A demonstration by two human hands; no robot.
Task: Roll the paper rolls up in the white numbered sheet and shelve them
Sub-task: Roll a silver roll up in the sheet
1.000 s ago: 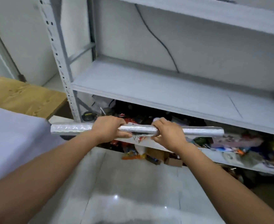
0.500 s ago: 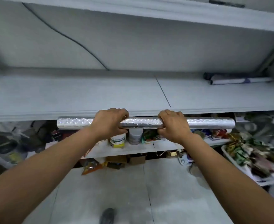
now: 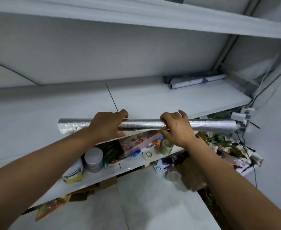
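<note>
Shelving is the step in hand here, and the head view shows it right at the lip: both arms are stretched forward, carrying the silver roll (image 3: 144, 125) level and crosswise at the front edge of the middle shelf (image 3: 37, 117). The left hand (image 3: 109, 126) is wrapped over the roll from above, fingers curled down its far side. The right hand (image 3: 176, 128) is also clamped over it, though one finger is lifted a little off the foil. A loose flap of the wrap hangs just under the roll between the two hands. Whether the roll is already touching the board or hovering just above it cannot be told from this angle. Far back in the right corner lie two stored rolls (image 3: 197, 82), side by side against the wall and well apart from the hands. Below, the lower shelf (image 3: 103, 177) is crowded with packets and a white tub (image 3: 93, 159). The next move probably calls for pushing the roll deeper onto the board, flap tucked underneath so it does not unwind, and only then letting both hands go.
</note>
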